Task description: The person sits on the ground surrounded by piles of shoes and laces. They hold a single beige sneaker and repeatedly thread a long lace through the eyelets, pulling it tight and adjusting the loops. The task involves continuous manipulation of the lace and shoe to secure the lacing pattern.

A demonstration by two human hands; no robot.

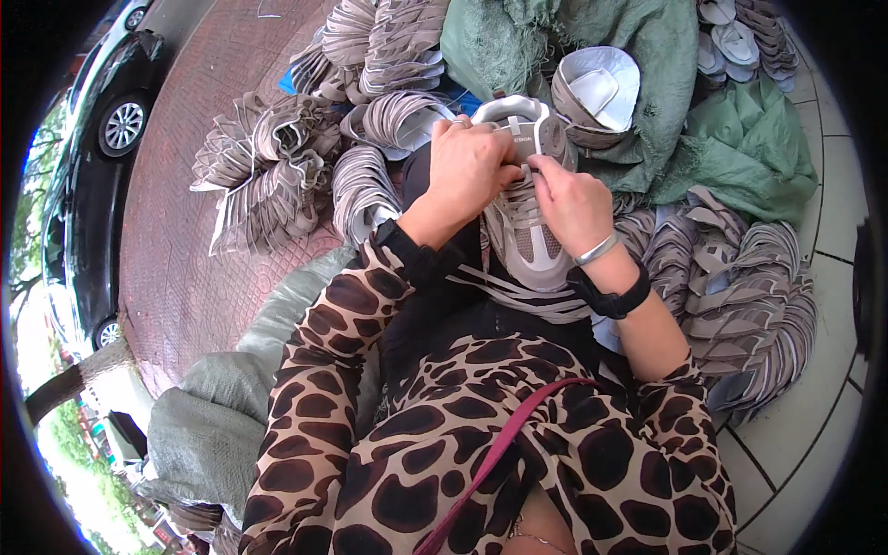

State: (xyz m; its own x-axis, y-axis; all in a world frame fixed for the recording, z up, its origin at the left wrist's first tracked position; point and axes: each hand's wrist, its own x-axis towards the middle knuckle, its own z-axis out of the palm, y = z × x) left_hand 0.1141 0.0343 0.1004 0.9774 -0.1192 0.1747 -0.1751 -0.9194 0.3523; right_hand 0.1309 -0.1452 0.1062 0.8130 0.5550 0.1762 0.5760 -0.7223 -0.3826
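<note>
A grey and beige sneaker upper point(539, 252) rests over my lap, its toe toward me and its padded collar away. My left hand point(465, 168) is closed on the left side of the upper by the tongue, with its fingertips partly hidden. On the other side, my right hand point(575, 209) pinches at the top of the lacing, thumb and forefinger together on a pale shoelace at the eyelets. Below the toe, a bundle of loose pale shoelaces point(532, 298) lies across my dark trousers.
Nested stacks of similar uppers lie at the left point(268, 176) and the right point(754, 305). Ahead is a green woven sack point(661, 55) with a few white-lined uppers point(599, 92) against it. Another sack point(208, 430) lies at my left. A black car point(102, 185) stands beyond the brick paving.
</note>
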